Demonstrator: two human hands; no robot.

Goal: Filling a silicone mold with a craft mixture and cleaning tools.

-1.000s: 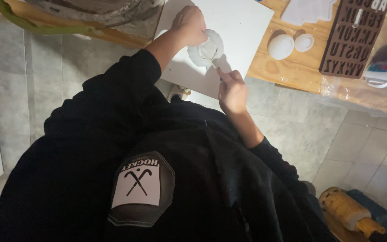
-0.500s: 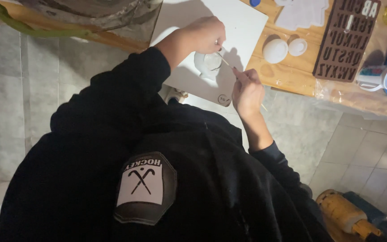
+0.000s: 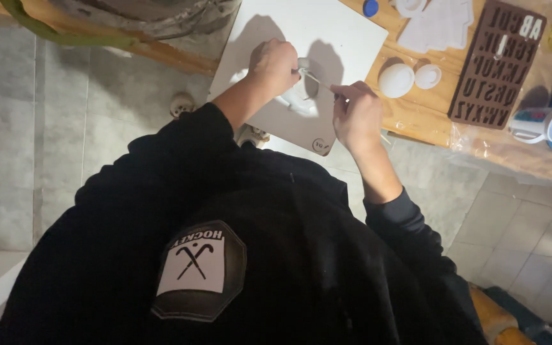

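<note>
My left hand (image 3: 275, 65) is closed around a small white round piece (image 3: 298, 101) that lies on a white square board (image 3: 327, 32) on the wooden table. My right hand (image 3: 356, 115) pinches a thin metal tool (image 3: 318, 80) whose tip reaches the white piece beside my left fingers. Most of the white piece is hidden under my left hand. My black sleeves and black top fill the lower half of the view.
Two white round moulded pieces (image 3: 396, 79) lie right of the board. A brown letter mould (image 3: 497, 62) lies beyond them, a white mug (image 3: 544, 125) at the right edge. The wooden table edge (image 3: 416, 121) runs above a grey tiled floor.
The view has shifted so the board and both hands sit lower and more central. My right hand has risen slightly and the tool's tip now meets the white piece at my left fingers.
</note>
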